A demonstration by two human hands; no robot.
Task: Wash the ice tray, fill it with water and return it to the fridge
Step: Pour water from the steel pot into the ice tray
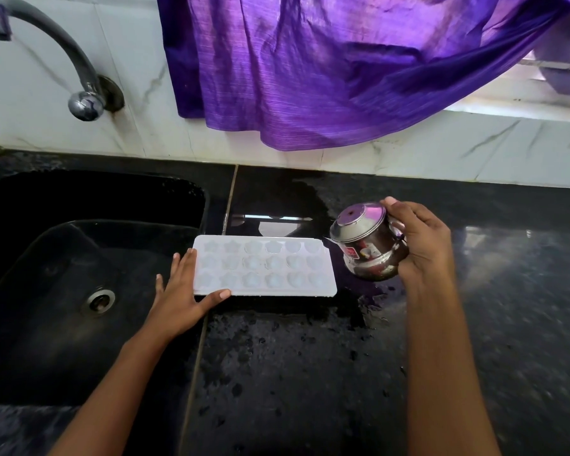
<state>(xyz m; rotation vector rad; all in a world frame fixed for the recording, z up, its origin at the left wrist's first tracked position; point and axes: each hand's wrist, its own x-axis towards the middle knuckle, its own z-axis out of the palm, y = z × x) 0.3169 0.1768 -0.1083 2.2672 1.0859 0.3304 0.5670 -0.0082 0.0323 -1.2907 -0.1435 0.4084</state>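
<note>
A white ice tray [264,265] with star-shaped cells lies flat on the black counter, just right of the sink. My left hand [184,292] rests against the tray's left end, fingers straight and the thumb along its front edge. My right hand [420,241] grips a small steel pot [368,250], tilted on its side with its mouth toward the tray's right end. I cannot tell whether water is pouring or how full the cells are.
The black sink [79,284] with its drain lies at the left, a curved tap [79,90] on the tiled wall above it. The black granite counter [310,373] is wet around the tray. A purple curtain [326,70] hangs over the back wall.
</note>
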